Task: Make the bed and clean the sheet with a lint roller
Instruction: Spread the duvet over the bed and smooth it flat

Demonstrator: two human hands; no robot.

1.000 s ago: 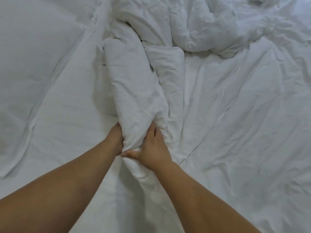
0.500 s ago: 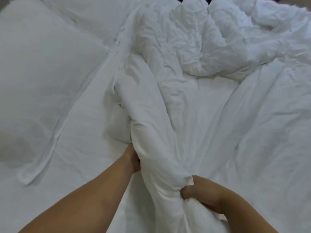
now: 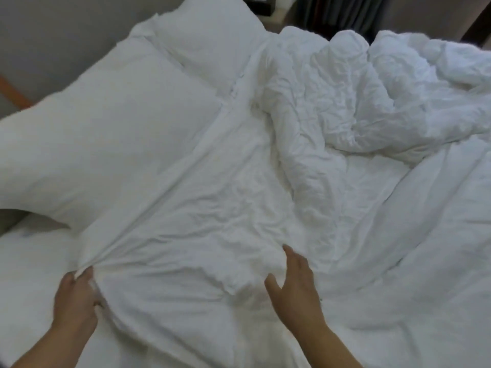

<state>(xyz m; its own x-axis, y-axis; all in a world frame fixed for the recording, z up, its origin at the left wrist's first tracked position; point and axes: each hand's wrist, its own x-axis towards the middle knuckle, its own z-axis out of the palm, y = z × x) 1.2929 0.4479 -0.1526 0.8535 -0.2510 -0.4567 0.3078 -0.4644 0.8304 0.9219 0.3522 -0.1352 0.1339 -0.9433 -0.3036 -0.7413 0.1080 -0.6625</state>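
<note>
A white duvet (image 3: 212, 216) lies partly spread over the near side of the bed, with a crumpled heap of it (image 3: 358, 102) at the far right. My left hand (image 3: 75, 301) grips the duvet's near left edge and pulls it taut. My right hand (image 3: 295, 282) hovers flat over the duvet with fingers apart, holding nothing. The bare white sheet (image 3: 29, 256) shows at the lower left. No lint roller is in view.
Two white pillows, a big one (image 3: 101, 144) and one behind it (image 3: 212, 41), lie at the bed's head on the left. A grey wall (image 3: 53, 35) stands behind them. A bedside table (image 3: 279, 14) and dark curtains (image 3: 358, 14) are at the top.
The bunched roll of duvet that both hands gripped is now spread flat toward me. My right hand let go and opened; my left hand moved left to the duvet's edge. The view pulled back.
</note>
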